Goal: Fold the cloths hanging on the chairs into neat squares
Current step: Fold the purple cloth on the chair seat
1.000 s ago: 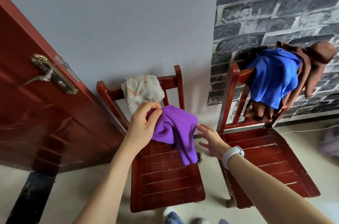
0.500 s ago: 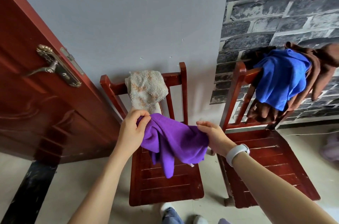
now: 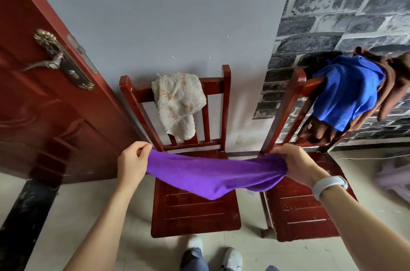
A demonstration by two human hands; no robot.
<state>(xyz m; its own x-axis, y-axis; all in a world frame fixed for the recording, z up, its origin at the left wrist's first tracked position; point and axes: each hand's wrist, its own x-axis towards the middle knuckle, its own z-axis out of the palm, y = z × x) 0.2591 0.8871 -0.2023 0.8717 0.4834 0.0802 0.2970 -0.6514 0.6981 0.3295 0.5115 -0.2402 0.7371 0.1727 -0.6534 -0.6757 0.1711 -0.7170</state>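
Purple cloth (image 3: 213, 173) stretched between hands, sagging over seat below. Left hand (image 3: 133, 162) pinches one end; right hand (image 3: 297, 166) clamped round bunched other end. Risk: bunched right grip hides corners, fold goes crooked. Thin left pinch may slip; cloth drops onto seat.

A red-brown door (image 3: 33, 97) with a brass lever handle (image 3: 55, 60) stands left of a pale grey wall (image 3: 166, 15), grey brick-patterned wallpaper (image 3: 343, 4) to the right, over a pale tiled floor (image 3: 73, 208).
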